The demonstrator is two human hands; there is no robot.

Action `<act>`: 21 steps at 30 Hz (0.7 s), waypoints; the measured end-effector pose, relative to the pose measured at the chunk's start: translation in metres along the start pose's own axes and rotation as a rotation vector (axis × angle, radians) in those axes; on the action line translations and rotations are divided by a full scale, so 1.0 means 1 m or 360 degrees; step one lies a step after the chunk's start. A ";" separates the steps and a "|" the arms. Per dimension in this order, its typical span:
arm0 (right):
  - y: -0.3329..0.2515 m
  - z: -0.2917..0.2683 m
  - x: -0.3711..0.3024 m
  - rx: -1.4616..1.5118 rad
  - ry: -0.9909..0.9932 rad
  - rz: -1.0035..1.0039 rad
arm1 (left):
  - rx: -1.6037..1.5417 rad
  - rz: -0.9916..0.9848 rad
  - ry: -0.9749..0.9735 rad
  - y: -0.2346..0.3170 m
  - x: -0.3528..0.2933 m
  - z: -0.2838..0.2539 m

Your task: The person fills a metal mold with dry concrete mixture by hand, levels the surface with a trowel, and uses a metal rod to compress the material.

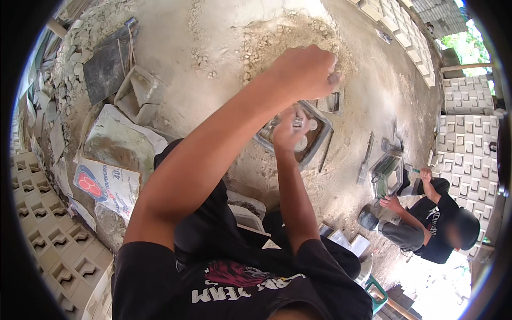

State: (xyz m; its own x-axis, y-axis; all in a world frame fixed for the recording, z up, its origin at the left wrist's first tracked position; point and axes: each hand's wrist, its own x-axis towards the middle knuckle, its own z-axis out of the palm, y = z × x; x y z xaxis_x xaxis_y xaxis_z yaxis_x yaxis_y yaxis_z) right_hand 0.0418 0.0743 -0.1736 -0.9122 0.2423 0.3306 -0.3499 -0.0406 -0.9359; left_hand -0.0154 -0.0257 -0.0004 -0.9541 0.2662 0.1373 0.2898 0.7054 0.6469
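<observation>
My left hand [306, 69] is raised above the ground, closed in a fist. A small grey bit shows at its thumb side, and I cannot make out what it holds. Below it, my right hand [290, 128] is over a grey angular frame [322, 144], its fingers smeared by motion. Pale round discs [301, 143] lie inside the frame on a brown base. A shiny metal piece shows beside the right fingers; whether they grip it is unclear. Just past the frame lies a small rectangular metal piece [334, 102].
Gravel [266, 48] is heaped ahead. At left are a torn printed sack [109, 181], a dark board [109, 64] and patterned blocks [45, 213]. On the right, a person [426, 224] works at another frame [386, 176], near a long flat bar [366, 158] and stacked blocks [464, 144].
</observation>
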 end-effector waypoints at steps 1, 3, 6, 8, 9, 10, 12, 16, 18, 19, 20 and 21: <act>0.004 -0.002 0.000 -0.0258 -0.0196 -0.0262 | -0.0004 0.0006 -0.0005 -0.002 -0.002 0.002; 0.012 -0.011 0.003 -0.0033 -0.0113 -0.0181 | 0.0030 0.0062 0.0155 -0.008 -0.003 0.006; -0.014 -0.009 0.010 0.0138 -0.0062 0.0030 | -0.0015 0.0038 0.0239 -0.018 -0.004 0.007; 0.018 -0.016 0.024 -0.0137 -0.0021 -0.0134 | -0.0065 0.0013 0.0169 -0.011 -0.001 0.004; 0.018 -0.019 0.028 -0.0062 -0.0038 0.0183 | -0.0066 -0.0030 0.0116 -0.010 -0.002 -0.003; 0.001 -0.011 0.039 0.0019 -0.0031 0.0227 | -0.0049 -0.0078 0.0079 -0.013 -0.003 -0.011; -0.025 -0.004 0.056 0.0183 0.0020 0.0291 | -0.0092 -0.0004 0.0225 -0.029 -0.005 -0.008; -0.013 -0.009 0.058 0.0014 0.0006 0.0178 | -0.0187 -0.0109 0.0127 -0.022 -0.008 -0.018; -0.004 -0.016 0.066 -0.0333 -0.0177 0.0120 | -0.0157 -0.0141 -0.0006 -0.025 -0.010 -0.018; -0.018 -0.011 0.069 -0.0183 -0.0130 0.0332 | -0.0072 -0.0127 -0.0074 -0.030 -0.013 -0.019; -0.018 -0.012 0.069 -0.0172 -0.0082 0.0306 | 0.0013 -0.0114 -0.0138 -0.033 -0.015 -0.018; -0.016 -0.013 0.069 -0.0161 -0.0038 0.0280 | 0.0073 -0.0120 -0.0209 -0.032 -0.017 -0.015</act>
State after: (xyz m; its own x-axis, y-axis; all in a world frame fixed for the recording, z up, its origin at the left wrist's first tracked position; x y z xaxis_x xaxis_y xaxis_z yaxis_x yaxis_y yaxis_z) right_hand -0.0128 0.1041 -0.1369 -0.9625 0.2169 0.1628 -0.1629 0.0177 -0.9865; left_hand -0.0094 -0.0629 -0.0126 -0.9560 0.2930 -0.0116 0.2239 0.7549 0.6165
